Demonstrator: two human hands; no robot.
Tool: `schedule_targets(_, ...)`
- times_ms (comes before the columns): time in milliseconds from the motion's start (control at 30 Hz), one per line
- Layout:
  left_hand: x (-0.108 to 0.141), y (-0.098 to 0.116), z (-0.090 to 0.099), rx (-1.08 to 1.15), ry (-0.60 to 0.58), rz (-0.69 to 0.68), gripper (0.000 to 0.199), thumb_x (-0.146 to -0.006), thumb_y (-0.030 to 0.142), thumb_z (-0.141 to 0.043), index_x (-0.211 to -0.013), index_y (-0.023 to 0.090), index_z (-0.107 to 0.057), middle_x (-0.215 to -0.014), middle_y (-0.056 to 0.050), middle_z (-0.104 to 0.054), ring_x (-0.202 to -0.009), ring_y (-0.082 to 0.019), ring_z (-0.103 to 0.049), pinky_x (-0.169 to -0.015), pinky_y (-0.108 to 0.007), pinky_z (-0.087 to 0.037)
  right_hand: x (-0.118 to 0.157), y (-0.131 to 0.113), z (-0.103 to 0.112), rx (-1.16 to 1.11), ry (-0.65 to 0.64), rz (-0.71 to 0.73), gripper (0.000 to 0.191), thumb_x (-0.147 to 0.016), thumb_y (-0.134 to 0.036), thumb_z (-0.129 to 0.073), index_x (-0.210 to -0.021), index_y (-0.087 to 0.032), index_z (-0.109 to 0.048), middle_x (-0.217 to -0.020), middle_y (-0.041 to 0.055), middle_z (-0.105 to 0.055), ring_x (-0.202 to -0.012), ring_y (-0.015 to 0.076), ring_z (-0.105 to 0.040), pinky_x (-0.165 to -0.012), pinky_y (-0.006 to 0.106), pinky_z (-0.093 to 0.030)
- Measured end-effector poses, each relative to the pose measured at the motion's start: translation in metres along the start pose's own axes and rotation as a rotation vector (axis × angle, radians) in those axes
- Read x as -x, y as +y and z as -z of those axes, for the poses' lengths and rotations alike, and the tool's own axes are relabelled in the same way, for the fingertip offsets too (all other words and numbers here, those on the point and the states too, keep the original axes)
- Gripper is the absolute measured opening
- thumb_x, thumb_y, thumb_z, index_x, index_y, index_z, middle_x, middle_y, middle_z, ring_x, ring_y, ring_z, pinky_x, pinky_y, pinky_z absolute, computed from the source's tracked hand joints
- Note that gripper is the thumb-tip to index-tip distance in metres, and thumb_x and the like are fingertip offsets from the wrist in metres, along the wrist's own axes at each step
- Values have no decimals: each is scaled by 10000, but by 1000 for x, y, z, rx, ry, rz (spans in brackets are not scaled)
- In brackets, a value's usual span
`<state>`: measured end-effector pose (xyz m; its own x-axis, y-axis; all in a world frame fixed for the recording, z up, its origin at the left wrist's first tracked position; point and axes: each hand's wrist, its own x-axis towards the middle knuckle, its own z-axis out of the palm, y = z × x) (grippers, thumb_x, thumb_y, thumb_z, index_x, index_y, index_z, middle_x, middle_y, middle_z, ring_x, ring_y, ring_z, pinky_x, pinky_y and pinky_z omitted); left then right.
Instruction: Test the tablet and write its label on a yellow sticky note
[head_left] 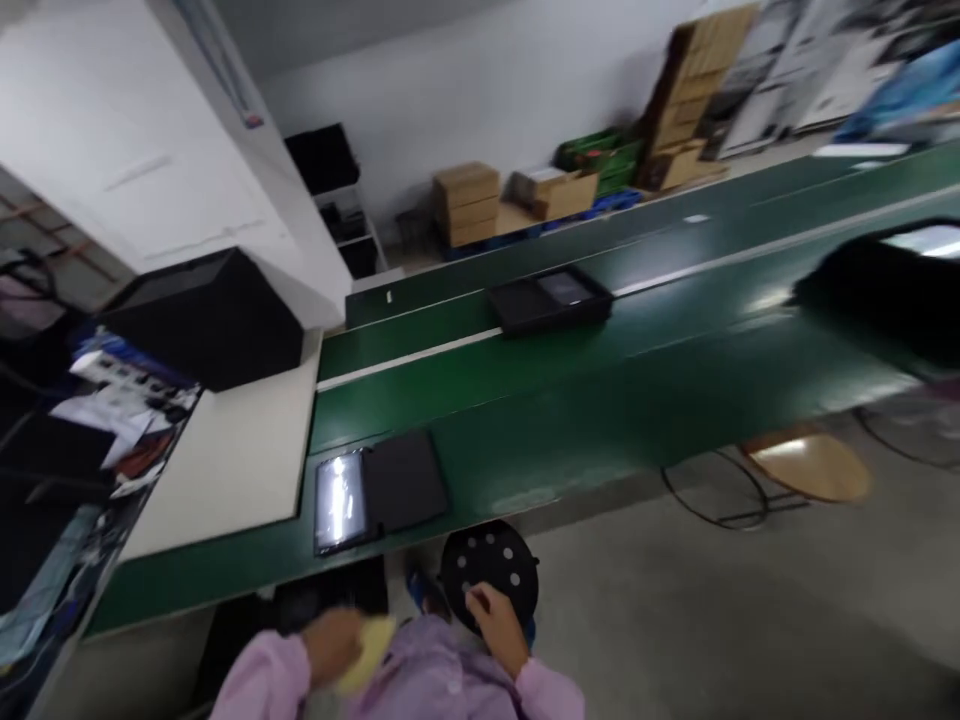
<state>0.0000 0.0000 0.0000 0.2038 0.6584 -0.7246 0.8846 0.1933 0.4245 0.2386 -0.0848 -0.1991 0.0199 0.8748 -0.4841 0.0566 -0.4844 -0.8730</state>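
My left hand (331, 645), blurred by motion, is low in front of my body, closed on a thin yellow piece (367, 655) that looks like a cloth or a sheet. My right hand (496, 625) hangs over the edge of a round black stool (489, 560) with pale dots. Its fingers are curled together, and whether they hold anything is hidden. Ahead of my hands, on the bench edge, lies a tablet-like device (340, 500) with a shiny screen. A dark flat panel (407, 478) adjoins its right side.
The long green bench (555, 420) runs away to the right. On it are a black tray (551, 300) and a large black object (892, 285). A black box (206, 320) stands on a pale board (240, 460) at left. A wooden stool (810, 465) and cardboard boxes (466, 205) stand farther off.
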Motion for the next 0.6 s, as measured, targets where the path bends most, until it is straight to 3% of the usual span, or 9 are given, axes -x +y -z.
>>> schedule_targets(67, -25, -12, 13, 274, 106, 9, 277, -782, 411, -712, -756, 147, -632, -752, -57, -672, -786, -219, -657, -783, -362, -539, -11, -5, -10, -37, -56, -32, 455, -799, -594, -475, -861, -176, -645, -802, 73, -682, -696, 204, -608, -625, 299, -450)
schedule_targets(200, -121, -24, 22, 763, 331, -21, 409, -869, 557, -513, -992, 174, -586, -993, -103, -697, -876, -200, -678, -794, -323, -555, -40, -14, -30, -34, -88, -91, 581, -785, -698, -432, -930, -173, -633, -823, 68, -684, -602, 163, -574, -546, 276, -424)
schedule_targets(300, -186, -28, 0, 905, 386, 22, 431, -884, 577, -482, -926, 155, -559, -878, -138, -689, -782, -206, -693, -741, -349, -573, -57, -12, -33, 90, -72, -133, 550, -772, -689, -443, -869, -182, -633, -787, 60, -677, -633, 178, -595, -567, 282, -437)
schedule_targets(433, -225, -41, -29, 838, 393, 87, 415, -818, 558, -598, -735, 154, -562, -609, -108, -624, -590, -268, -661, -662, -481, -573, -63, 8, -15, 401, -64, -253, 279, -783, -459, -552, -710, -198, -618, -743, 59, -682, -727, 220, -648, -662, 304, -466)
schedule_targets(467, -232, -44, -31, 796, 422, 81, 377, -817, 525, -607, -755, 154, -582, -654, -118, -645, -652, -283, -676, -720, -511, -568, -65, 14, -7, 488, -69, -295, 214, -792, -378, -562, -692, -198, -618, -736, 60, -685, -745, 224, -657, -691, 308, -469)
schedule_targets(533, -248, -50, -26, 692, 503, 34, 289, -840, 430, -580, -903, 152, -632, -930, -165, -697, -955, -305, -675, -943, -537, -499, -75, 24, 9, 657, -86, -383, 142, -816, -234, -549, -718, -188, -641, -770, 72, -699, -792, 225, -672, -750, 316, -474)
schedule_targets(600, -272, -52, -17, 583, 569, -39, 343, -848, 337, -552, -1131, 157, -621, -1309, -169, -588, -1307, -280, -485, -1155, -494, -303, -97, 35, 24, 816, -99, -451, 144, -845, -150, -533, -838, -165, -676, -895, 98, -712, -892, 224, -675, -826, 331, -477)
